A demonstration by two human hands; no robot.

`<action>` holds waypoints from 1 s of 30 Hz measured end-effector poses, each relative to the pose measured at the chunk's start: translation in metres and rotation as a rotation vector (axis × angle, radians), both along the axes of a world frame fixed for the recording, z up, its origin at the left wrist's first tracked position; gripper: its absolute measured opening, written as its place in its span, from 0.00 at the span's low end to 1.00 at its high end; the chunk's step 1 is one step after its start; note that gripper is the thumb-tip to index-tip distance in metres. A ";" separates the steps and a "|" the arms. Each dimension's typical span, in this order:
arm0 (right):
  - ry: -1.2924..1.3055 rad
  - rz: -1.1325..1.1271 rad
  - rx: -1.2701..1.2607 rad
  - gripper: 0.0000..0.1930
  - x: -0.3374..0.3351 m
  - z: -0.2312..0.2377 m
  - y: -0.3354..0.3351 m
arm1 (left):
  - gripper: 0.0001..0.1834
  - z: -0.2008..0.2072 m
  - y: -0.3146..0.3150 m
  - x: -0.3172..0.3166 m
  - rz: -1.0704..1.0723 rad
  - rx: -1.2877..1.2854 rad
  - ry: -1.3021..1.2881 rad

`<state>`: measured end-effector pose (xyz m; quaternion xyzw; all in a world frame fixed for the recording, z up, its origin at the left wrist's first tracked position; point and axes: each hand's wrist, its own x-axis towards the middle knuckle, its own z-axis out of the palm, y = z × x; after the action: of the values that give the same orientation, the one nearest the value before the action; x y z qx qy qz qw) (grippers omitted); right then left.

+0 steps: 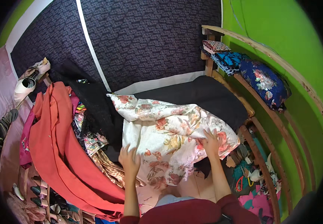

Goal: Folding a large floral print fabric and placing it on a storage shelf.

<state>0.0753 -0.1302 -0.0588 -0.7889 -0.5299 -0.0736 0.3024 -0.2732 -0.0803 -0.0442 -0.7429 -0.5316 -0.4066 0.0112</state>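
Note:
A white cloth [139,130] printed with red and yellow flowers lies spread over a dark surface in front of me, its near part hanging toward my lap. Folds run across its upper half. My left hand [130,160] is at the cloth's near left edge, fingers extended and slightly apart. Farther right, my right hand [211,143] rests flat on the flowered fabric with its fingers spread. Beneath and behind the cloth is a black padded surface or fabric [202,91].
To the left, a long coral cloth [57,138] drapes beside black lacy fabric [94,100] and a leopard-print piece [111,168]. Folded patterned fabrics [264,80] sit on a wooden rack [258,95] at right. Shoes [38,190] stand lower left; scissors with coloured handles [240,183] lie lower right.

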 end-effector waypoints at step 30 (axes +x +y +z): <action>-0.213 0.132 0.083 0.19 0.197 0.161 0.204 | 0.30 0.169 0.341 0.072 0.126 0.172 0.487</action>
<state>0.2719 0.0737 0.1027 -0.7268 -0.6063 -0.1587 0.2809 -0.2010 0.2602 0.1244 -0.7806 -0.5219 -0.2583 0.2272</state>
